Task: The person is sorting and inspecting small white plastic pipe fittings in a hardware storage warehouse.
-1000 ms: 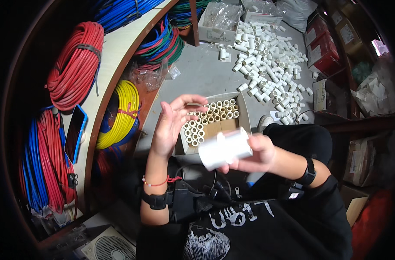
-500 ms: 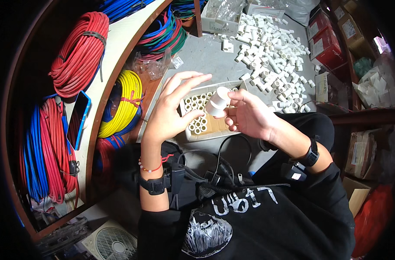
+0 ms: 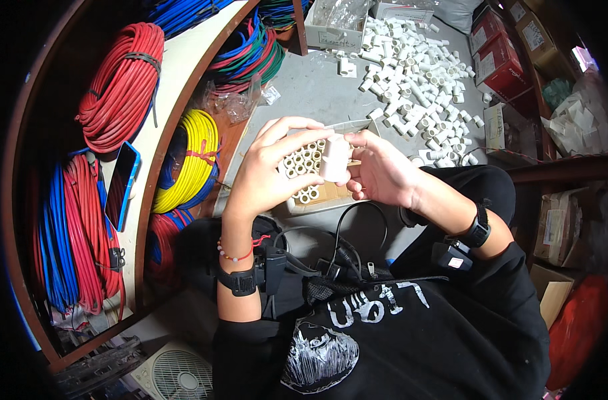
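Note:
Between my hands, over the cardboard box, is a pale white plastic pipe fitting (image 3: 335, 160); whether it is one piece or two pressed together I cannot tell. My right hand (image 3: 387, 167) grips its right side with thumb and fingers. On its left side, my left hand (image 3: 267, 163) closes round it, fingertips at the top and thumb at the lower edge. Below, the open box (image 3: 317, 208) holds rows of white fittings (image 3: 307, 160) standing on end, with bare cardboard at its near side. My hands hide part of the box.
A large heap of loose white fittings (image 3: 417, 87) spreads over the grey floor beyond the box. Cable coils, red (image 3: 121, 87) and yellow (image 3: 192, 160), fill shelves at the left, with a blue-edged phone (image 3: 123, 187). Red cartons (image 3: 497, 63) stand at the right; a fan (image 3: 181, 377) is near.
My left hand has moved right and closed onto the fitting. The white piece, tilted before with a step between two parts, now stands more upright and lower in my right hand.

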Available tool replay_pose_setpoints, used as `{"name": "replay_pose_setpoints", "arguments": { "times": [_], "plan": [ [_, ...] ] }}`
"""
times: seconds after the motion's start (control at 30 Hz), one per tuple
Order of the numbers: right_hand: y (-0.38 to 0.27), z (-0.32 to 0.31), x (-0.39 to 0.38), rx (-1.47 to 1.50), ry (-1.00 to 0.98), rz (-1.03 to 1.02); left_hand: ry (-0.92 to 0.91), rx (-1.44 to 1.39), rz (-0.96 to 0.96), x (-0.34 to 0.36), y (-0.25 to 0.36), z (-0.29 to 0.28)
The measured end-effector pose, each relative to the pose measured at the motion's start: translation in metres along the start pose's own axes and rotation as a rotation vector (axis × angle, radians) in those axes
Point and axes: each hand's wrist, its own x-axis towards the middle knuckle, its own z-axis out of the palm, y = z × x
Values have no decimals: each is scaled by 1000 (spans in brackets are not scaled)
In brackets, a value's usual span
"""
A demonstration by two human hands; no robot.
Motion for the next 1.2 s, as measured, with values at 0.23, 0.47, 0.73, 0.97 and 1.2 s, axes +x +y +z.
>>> {"name": "replay_pose_setpoints", "arguments": {
  "times": [0.23, 0.47, 0.73, 0.97, 1.2],
  "plan": [
    [-5, 3, -1, -65, -32, 5, 35, 4, 0, -2, -3, 0],
    [-11, 9, -11, -589, 95, -499, 179, -357, -179, -6, -15, 4],
    [-10, 3, -3, -695, -2, -638, 109, -723, -331, -11, -23, 11],
    [-15, 15, -18, -591, 21, -568, 87, -779, -291, -9, -18, 12],
    [-11, 16, -31, -692, -35, -744, 97, -770, -229, -12, 3, 10]
  ]
}}
